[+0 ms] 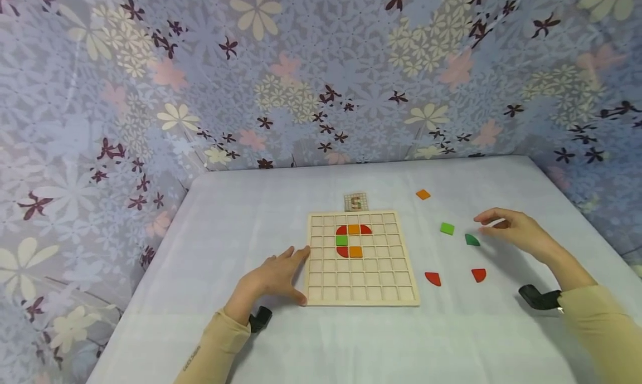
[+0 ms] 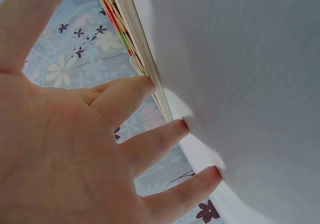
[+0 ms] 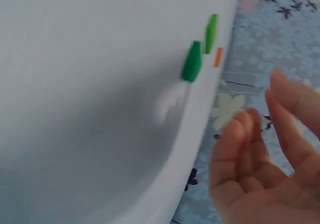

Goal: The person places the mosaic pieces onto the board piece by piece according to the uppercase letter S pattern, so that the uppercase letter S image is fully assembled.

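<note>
Touching the wooden board's [image 1: 358,281] left edge, the left hand [image 1: 276,274] is spread. The right hand [image 1: 524,234], loosely curved and apparently empty, hovers near the dark green piece [image 1: 471,239]. On the counter [image 1: 251,205], the board holds six coloured pieces [image 1: 354,229].

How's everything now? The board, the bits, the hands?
Board: partly filled, six pieces in
Card: pattern side showing
Loose orange square: lying off the board
Loose green square: lying off the board
Dark green piece: lying off the board
Two loose red pieces: lying off the board
Left hand: touching the board's edge
Right hand: raised, holding nothing
</note>
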Available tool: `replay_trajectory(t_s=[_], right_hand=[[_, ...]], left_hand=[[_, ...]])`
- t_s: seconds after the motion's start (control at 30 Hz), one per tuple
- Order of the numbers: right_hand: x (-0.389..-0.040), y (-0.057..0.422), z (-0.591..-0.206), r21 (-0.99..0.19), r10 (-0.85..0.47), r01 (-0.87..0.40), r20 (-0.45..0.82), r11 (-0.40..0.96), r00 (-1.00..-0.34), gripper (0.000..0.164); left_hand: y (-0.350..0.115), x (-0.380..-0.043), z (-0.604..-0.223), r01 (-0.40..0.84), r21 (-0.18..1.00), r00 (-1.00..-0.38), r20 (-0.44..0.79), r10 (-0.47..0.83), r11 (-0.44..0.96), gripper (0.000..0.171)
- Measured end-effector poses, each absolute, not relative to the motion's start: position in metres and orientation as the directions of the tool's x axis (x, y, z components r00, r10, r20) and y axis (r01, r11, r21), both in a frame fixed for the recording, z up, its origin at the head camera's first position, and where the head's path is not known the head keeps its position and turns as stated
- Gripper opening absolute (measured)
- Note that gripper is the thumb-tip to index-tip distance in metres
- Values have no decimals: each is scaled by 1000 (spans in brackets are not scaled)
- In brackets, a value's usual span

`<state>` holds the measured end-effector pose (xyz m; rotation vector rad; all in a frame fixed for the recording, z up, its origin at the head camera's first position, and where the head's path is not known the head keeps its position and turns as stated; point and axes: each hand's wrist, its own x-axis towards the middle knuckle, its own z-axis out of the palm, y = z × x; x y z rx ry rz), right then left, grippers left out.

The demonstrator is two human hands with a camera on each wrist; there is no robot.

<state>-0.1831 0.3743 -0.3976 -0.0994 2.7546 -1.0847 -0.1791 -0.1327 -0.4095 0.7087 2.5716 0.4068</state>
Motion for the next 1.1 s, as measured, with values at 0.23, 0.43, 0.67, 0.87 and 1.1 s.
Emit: replay_trajectory(t_s=[0.23, 0.43, 0.67, 0.87, 1.1], right_hand=[[-186, 372, -415, -634, -221, -57, -183, 771, -958, 39], [-187, 368, -419, -594, -233, -98, -155, 799, -960, 30], [-193, 368, -421, -561, -270, -162, -114, 812, -956, 22], [-197, 367, -423, -548, -303, -203, -97, 811, -948, 24], [-200, 362, -419, -533, -282, -193, -89, 824, -955, 30]], left_hand=[[-134, -178, -412, 402, 387, -776, -338, 533, 830, 109], [-134, -178, -413, 407, 385, -773, -338, 537, 828, 109], [-133, -179, -413, 421, 380, -769, -332, 546, 824, 109], [-133, -181, -413, 422, 388, -766, -330, 551, 819, 109], [-133, -180, -412, 413, 385, -771, -334, 542, 825, 110]])
